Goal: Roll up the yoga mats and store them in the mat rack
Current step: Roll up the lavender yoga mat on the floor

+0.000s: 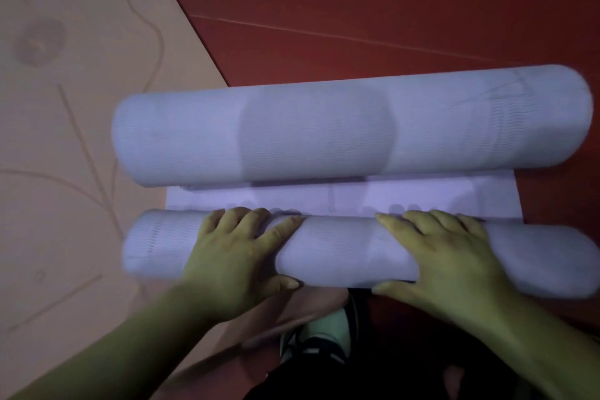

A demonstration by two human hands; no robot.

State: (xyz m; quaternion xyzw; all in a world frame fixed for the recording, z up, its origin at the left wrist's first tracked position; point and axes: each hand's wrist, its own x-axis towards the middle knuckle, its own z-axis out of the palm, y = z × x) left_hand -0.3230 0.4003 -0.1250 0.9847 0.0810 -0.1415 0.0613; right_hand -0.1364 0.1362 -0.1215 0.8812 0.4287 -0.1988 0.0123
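Note:
A lavender yoga mat lies on the floor with a thick far roll (350, 127) and a thinner near roll (341, 253). A short flat strip of mat (344, 200) shows between the two. My left hand (237, 253) lies over the near roll left of its middle, fingers bent over the top and thumb on the near side. In the same way, my right hand (444, 256) wraps the roll right of its middle. The near roll is blurred at both ends. No mat rack is in view.
A peach mat (74, 140) with a line pattern lies flat at the left, and a corner of it reaches under my left hand. Dark red floor (373, 3) fills the far side and right. My shoe (324, 334) shows just behind the near roll.

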